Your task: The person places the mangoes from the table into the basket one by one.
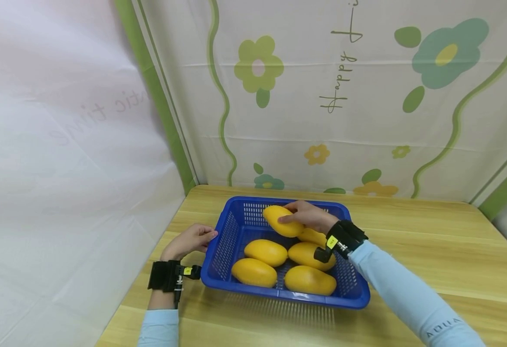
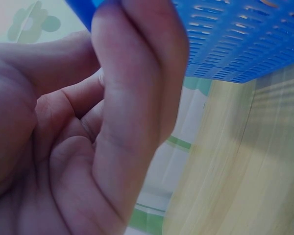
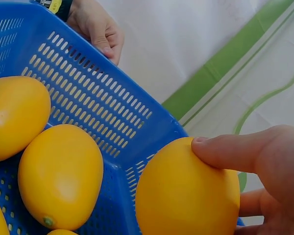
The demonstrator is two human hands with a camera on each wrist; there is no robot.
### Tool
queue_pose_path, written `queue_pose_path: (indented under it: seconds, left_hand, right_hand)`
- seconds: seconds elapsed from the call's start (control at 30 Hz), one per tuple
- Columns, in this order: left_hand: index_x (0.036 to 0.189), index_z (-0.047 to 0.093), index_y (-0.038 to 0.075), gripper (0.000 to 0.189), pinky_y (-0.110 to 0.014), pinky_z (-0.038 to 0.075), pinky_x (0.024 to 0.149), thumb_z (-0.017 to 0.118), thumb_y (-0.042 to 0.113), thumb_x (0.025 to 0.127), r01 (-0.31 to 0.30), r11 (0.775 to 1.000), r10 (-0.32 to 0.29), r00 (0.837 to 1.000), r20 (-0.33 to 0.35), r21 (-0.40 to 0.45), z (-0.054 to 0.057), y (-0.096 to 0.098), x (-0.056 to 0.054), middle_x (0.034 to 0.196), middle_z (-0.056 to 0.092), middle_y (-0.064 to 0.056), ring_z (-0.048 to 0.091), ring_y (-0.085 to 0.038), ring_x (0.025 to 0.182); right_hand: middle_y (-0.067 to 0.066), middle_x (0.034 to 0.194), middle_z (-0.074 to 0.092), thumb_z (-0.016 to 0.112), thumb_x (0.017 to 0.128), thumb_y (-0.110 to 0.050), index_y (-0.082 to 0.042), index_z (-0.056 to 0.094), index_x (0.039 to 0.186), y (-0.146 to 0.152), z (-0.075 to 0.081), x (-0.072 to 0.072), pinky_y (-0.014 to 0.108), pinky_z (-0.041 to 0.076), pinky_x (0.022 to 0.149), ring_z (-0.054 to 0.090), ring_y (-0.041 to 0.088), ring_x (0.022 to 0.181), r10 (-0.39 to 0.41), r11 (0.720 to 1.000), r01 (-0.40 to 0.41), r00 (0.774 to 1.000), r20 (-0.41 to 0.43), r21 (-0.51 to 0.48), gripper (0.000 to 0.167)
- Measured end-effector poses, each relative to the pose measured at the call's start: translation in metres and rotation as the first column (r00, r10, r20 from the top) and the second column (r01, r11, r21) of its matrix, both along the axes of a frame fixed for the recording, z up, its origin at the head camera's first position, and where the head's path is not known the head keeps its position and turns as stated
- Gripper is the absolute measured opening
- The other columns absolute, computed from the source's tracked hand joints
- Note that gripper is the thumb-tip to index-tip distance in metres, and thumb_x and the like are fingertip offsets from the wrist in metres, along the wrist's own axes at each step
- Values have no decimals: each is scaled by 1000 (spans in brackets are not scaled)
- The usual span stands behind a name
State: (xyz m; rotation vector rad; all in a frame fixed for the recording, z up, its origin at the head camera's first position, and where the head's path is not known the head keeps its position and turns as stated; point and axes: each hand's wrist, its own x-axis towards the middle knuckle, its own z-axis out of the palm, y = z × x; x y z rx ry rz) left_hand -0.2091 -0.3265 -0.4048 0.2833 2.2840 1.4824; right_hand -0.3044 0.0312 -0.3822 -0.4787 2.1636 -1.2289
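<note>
A yellow mango (image 1: 279, 220) is held in my right hand (image 1: 309, 215) over the back part of a blue plastic basket (image 1: 279, 295). In the right wrist view the thumb lies on the near side of this mango (image 3: 183, 188), and the other fingers are partly hidden behind it. My left hand (image 1: 188, 241) pinches the basket's left rim between thumb and fingers. Below the held fruit, several more mangoes lie on the basket floor, among them a left front mango (image 1: 254, 273) and a right front mango (image 1: 310, 280).
The basket stands on a light wooden table (image 1: 409, 241). Behind it hangs a white curtain (image 1: 297, 115) printed with flowers, and another white sheet (image 1: 62, 193) hangs along the left edge. Slotted walls surround the mangoes.
</note>
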Motion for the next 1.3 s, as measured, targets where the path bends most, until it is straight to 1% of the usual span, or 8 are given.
queue_pose_path:
  seconds: [0.17,0.4,0.67,0.83,1.0,1.17,1.23,1.3]
  left_hand:
    - [111,64,-9,37,-36,63,78,46,23,108,-2,1000,2,1000,0,0,-1,0,0,86,71,-4,71,-15,78]
    - [110,64,-9,38,-36,63,78,46,24,107,-7,1000,7,1000,-2,-5,-1,-1,0,85,70,-4,71,-15,78]
    - [111,65,-9,38,-36,63,78,45,23,108,-1,1000,1,1000,-4,-5,0,0,1,85,71,-4,71,-15,78]
    - [111,65,-9,38,-36,63,78,46,24,108,-2,1000,2,1000,-6,-8,0,0,1,85,70,-4,71,-15,78]
    - [111,65,-9,39,-36,63,78,46,25,107,-1,1000,0,1000,-10,-12,-1,0,-1,85,70,-4,71,-15,78]
    - [109,65,-8,38,-35,63,77,46,24,107,-2,1000,2,1000,-7,-14,-2,0,-1,83,69,-3,70,-15,76]
    - [109,65,-8,37,-35,63,77,46,24,107,-2,1000,2,1000,-3,-14,-2,-1,0,82,69,-2,70,-14,76]
    - [109,65,-8,37,-35,63,77,46,24,107,-2,1000,2,1000,-1,-14,-1,-1,-1,82,69,-2,70,-14,76]
  right_hand:
    - [16,139,56,70,94,-32,0,47,145,-5,-2,0,47,45,110,54,29,118,11,1000,-11,1000,7,2,64]
    - [21,154,42,69,95,-29,2,37,150,-11,-5,0,54,36,118,45,35,136,3,1000,-3,1000,18,10,72]
    - [18,142,55,71,93,-25,3,47,145,-20,-12,-1,50,42,113,53,30,119,-15,999,16,1000,-9,35,64]
    - [16,128,62,72,92,-23,2,54,138,-25,-15,-2,45,48,105,57,28,108,-15,999,15,1000,-17,44,56]
    - [17,125,63,72,92,-20,4,55,137,-27,-19,-2,38,52,97,58,25,103,-32,999,33,999,-22,42,54]
    - [13,106,65,72,92,-21,2,65,125,-30,-22,-2,28,50,79,56,22,89,-13,997,18,997,-73,71,41]
    - [12,103,65,73,91,-22,0,67,120,-31,-24,-3,29,49,77,56,22,87,-11,995,20,995,-96,93,37]
    - [12,108,66,74,91,-23,0,67,121,-32,-25,-3,31,51,81,57,22,90,-22,992,37,992,-121,119,39]
